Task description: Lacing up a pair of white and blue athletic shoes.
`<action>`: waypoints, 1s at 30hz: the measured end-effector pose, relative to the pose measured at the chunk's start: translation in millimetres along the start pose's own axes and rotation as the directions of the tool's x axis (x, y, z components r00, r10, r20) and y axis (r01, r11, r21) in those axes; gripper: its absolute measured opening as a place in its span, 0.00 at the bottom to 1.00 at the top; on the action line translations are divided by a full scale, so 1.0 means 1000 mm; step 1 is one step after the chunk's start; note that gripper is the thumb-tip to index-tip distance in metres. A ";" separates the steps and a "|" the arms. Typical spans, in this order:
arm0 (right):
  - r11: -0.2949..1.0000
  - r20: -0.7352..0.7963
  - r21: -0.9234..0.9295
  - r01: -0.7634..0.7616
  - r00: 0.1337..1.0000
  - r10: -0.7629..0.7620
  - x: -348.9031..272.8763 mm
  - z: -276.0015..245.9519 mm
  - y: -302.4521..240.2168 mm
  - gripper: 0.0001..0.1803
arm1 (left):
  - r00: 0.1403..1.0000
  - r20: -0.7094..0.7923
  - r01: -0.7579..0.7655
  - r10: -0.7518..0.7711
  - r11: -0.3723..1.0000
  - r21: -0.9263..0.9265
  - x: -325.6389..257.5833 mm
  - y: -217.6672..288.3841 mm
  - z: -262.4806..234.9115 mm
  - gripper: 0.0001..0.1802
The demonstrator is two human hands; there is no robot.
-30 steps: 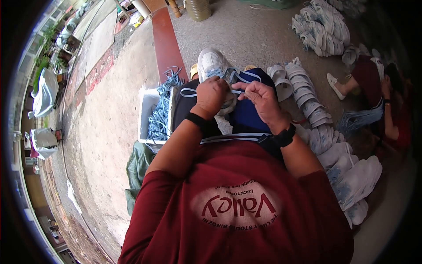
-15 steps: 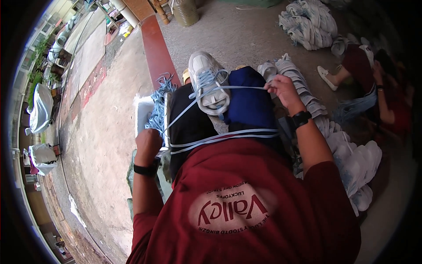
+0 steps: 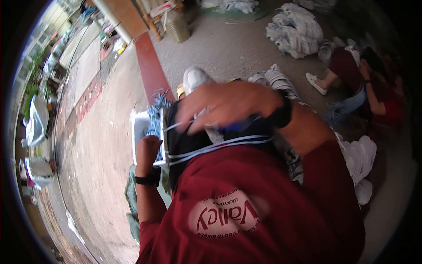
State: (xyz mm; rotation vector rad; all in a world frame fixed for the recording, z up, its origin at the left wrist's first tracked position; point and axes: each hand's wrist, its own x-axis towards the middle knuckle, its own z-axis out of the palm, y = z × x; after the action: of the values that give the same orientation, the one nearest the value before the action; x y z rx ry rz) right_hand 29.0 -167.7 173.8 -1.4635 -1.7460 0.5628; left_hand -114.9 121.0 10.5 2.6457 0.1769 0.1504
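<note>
A white sneaker point(image 3: 196, 77) rests on my lap with its toe pointing away. My right hand point(image 3: 231, 105) passes over it, smeared by motion and hiding the laces and heel; whether its fingers hold anything cannot be made out. A light blue shoelace point(image 3: 175, 126) runs from under that hand toward my left hand point(image 3: 148, 148). The left one is closed in a fist beside a white box point(image 3: 141, 119), apparently on the lace's end. Loose blue laces point(image 3: 154, 121) fill the box and hang over its rim. More pale blue cord point(image 3: 220, 146) lies across my thighs.
Stacked white shoes point(image 3: 281, 81) line the floor at my right, with another pile point(image 3: 358, 158) nearer. A heap of pale shoes point(image 3: 294, 31) lies farther off. A seated co-worker point(image 3: 380, 94) is at the far right. A cloudy jug point(image 3: 176, 27) stands ahead by a brown post.
My right hand has swung left and inward from the far right, across the sneaker. The lace once stretched rightward is now mostly hidden. My left hand stays closed near the box.
</note>
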 end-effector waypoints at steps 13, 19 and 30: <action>0.661 0.110 -0.007 0.751 0.657 -0.746 0.060 0.005 -0.074 0.08 | 0.731 -0.080 0.351 0.678 -0.474 -0.808 0.063 0.286 -0.002 0.35; 0.753 0.119 -0.028 0.657 0.750 -0.651 0.033 -0.009 -0.069 0.08 | 0.604 -0.264 0.337 0.752 -0.541 -0.770 0.062 0.288 0.003 0.35; 0.856 0.046 -0.049 0.515 0.857 -0.514 -0.002 -0.006 -0.066 0.08 | 0.436 -0.443 0.340 0.784 -0.599 -0.725 0.061 0.280 0.023 0.37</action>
State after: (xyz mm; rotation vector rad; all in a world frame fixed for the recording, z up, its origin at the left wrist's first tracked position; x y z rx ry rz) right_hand -6.3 -186.6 226.2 -0.9559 -2.0879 0.2479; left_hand -24.0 -125.7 127.4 0.2565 -1.0472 -0.3731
